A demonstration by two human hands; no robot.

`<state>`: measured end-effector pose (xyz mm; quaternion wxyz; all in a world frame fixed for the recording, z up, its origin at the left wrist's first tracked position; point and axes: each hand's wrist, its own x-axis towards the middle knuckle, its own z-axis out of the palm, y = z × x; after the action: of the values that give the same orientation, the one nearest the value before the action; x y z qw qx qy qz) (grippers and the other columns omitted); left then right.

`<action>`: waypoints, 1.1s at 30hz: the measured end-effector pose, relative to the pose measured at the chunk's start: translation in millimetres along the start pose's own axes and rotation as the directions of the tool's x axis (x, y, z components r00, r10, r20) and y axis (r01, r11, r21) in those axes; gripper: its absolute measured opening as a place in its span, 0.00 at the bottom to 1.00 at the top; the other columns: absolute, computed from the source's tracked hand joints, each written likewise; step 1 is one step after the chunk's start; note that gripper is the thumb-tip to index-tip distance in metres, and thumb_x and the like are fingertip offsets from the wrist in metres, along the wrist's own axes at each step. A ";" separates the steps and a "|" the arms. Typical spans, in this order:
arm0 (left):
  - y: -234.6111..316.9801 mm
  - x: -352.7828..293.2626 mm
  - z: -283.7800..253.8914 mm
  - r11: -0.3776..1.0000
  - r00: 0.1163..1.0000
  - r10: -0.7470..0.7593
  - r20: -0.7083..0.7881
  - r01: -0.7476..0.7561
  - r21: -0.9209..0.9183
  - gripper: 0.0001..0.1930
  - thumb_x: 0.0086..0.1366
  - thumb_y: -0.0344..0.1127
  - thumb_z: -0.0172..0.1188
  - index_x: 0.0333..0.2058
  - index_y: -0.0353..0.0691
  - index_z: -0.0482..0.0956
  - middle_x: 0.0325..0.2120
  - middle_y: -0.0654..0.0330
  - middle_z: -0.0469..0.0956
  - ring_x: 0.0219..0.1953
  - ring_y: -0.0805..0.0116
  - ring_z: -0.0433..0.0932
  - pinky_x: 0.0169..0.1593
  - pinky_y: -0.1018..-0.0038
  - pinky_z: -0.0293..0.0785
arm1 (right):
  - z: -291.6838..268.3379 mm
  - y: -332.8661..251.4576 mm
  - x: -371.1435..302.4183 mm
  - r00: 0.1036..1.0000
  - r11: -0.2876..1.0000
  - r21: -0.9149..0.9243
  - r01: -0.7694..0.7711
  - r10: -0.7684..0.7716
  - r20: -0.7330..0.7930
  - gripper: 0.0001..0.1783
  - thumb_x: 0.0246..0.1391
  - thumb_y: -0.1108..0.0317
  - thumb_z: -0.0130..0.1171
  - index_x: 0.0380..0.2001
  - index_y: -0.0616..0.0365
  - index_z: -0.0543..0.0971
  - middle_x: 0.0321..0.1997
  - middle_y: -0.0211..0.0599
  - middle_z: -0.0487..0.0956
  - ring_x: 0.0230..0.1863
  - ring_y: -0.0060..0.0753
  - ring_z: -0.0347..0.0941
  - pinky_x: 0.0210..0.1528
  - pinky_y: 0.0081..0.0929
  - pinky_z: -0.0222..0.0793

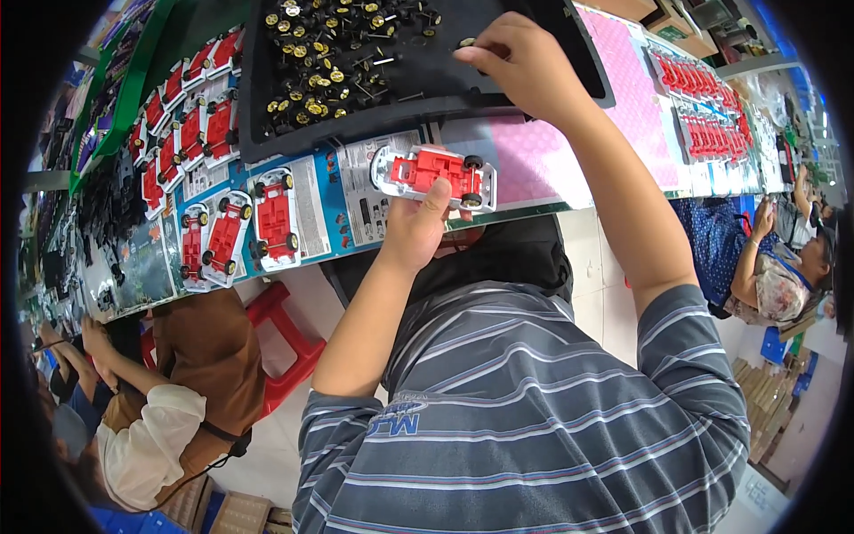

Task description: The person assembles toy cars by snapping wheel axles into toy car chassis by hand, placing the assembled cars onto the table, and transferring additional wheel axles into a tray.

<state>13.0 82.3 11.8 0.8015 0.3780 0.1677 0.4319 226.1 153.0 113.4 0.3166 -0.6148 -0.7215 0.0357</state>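
Left fingers (438, 198) clamped on one toy car (420, 171), one end wheeled, other seemingly bare; my right fingers (481, 58) pinched on a gold wheel (466, 42).

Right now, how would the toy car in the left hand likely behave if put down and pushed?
The toy car is probably light, since the left hand alone supports it. Its moulded red-and-white body looks like stiff plastic, so it likely won't flex. Set underside-down, it may drag or tilt rather than roll freely: wheels show clearly at only one end.
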 end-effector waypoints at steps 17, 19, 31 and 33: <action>-7.1 -8.2 0.9 0.818 0.999 -0.022 -0.026 0.033 0.575 0.16 0.59 0.31 0.68 0.46 0.36 0.78 0.40 0.60 0.81 0.43 0.71 0.79 0.46 0.72 0.78 | -1.1 -75.7 -82.8 0.994 0.899 0.439 -0.013 -0.036 0.103 0.29 0.36 0.63 0.77 0.39 0.64 0.74 0.39 0.48 0.77 0.41 0.50 0.77 0.45 0.37 0.73; -6.9 -11.3 0.3 0.818 0.998 -0.034 -0.060 0.062 0.572 0.17 0.58 0.31 0.67 0.46 0.37 0.78 0.41 0.60 0.81 0.44 0.71 0.80 0.47 0.72 0.78 | 4.4 -79.7 -82.5 0.983 0.901 0.426 -0.077 -0.003 0.183 0.31 0.35 0.62 0.78 0.41 0.65 0.74 0.38 0.46 0.77 0.41 0.44 0.76 0.45 0.33 0.73; 2.4 -6.8 7.6 0.698 0.995 -0.067 -0.077 0.102 0.709 0.23 0.54 0.33 0.70 0.49 0.35 0.77 0.45 0.55 0.81 0.47 0.63 0.80 0.51 0.67 0.76 | 8.2 -76.4 -80.6 0.985 0.946 0.321 0.035 -0.088 0.150 0.36 0.37 0.57 0.77 0.47 0.64 0.74 0.43 0.47 0.76 0.44 0.49 0.75 0.48 0.36 0.73; 2.3 -12.5 2.3 0.569 1.000 -0.024 -0.013 0.024 0.822 0.25 0.55 0.31 0.68 0.52 0.36 0.73 0.45 0.56 0.80 0.47 0.62 0.80 0.52 0.66 0.76 | -0.1 -80.6 -81.1 0.987 0.941 0.333 0.061 -0.107 0.120 0.38 0.36 0.56 0.78 0.49 0.64 0.73 0.43 0.46 0.76 0.44 0.48 0.75 0.48 0.36 0.73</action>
<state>6.0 71.8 14.3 0.5402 0.7045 0.3542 0.2939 160.0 59.7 115.5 0.3656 -0.5182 -0.7510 0.1837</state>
